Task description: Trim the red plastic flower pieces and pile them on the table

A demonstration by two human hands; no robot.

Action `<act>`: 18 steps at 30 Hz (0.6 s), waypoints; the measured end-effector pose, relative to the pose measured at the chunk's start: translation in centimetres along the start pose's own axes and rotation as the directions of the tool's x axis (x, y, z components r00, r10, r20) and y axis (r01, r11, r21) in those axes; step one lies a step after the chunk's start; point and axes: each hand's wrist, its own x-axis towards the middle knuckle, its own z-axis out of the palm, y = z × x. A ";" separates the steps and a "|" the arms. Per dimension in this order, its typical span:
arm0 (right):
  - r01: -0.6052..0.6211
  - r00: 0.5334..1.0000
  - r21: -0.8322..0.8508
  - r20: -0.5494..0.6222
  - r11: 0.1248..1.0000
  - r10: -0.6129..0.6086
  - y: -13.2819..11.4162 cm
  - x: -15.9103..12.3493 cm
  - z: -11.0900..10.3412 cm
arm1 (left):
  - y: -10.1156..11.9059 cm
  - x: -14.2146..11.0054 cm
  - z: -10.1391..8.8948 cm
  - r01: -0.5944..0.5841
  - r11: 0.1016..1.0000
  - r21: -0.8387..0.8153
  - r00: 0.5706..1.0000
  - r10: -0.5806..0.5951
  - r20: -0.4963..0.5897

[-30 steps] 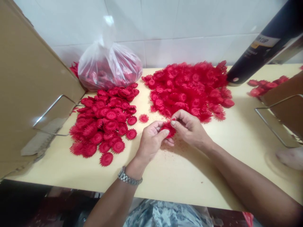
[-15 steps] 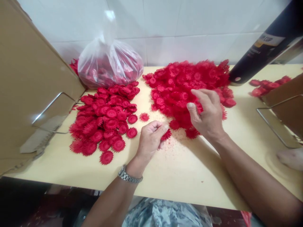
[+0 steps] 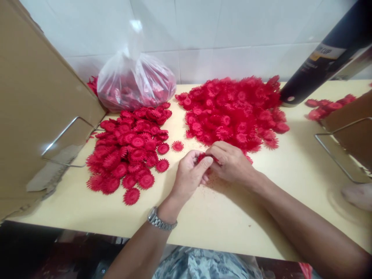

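My left hand (image 3: 187, 174), with a metal watch (image 3: 161, 220) on its wrist, pinches a red toothed disc (image 3: 200, 156) between thumb and fingers. My right hand (image 3: 231, 162) meets it from the other side, its fingers closed at the same disc and covering most of it. Just beyond my right hand spreads a big heap of red toothed discs (image 3: 226, 112). Another pile of such discs (image 3: 130, 151) lies to the left of my left hand. Between the two piles rests one single disc (image 3: 177, 146).
A tied clear plastic bag (image 3: 136, 83) of red pieces stands against the tiled wall. Cardboard (image 3: 43, 104) with a wire handle rises on the left, more cardboard (image 3: 350, 128) on the right. A dark tube (image 3: 322, 58) leans at the back right. Red crumbs lie on the table (image 3: 215, 224).
My right hand has come down and left from above the right heap, its spread fingers closing at the disc in my left hand. My left hand has barely moved.
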 end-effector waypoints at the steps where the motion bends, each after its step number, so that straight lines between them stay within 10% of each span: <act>1: 0.005 1.000 -0.051 -0.027 0.999 -0.007 0.1 -0.1 0.0 | 0.0 0.0 0.1 0.010 1.000 -0.018 1.000 -0.010 0.024; 13: -0.320 0.903 -0.174 -0.353 0.931 0.244 2.6 0.1 -1.2 | 0.6 -0.1 0.3 0.134 0.990 -0.041 0.988 -0.137 -0.069; 18: -0.308 0.925 -0.280 -0.310 0.909 0.218 4.7 -0.3 -1.9 | 0.9 -0.2 0.1 0.078 0.993 -0.094 0.994 -0.085 -0.075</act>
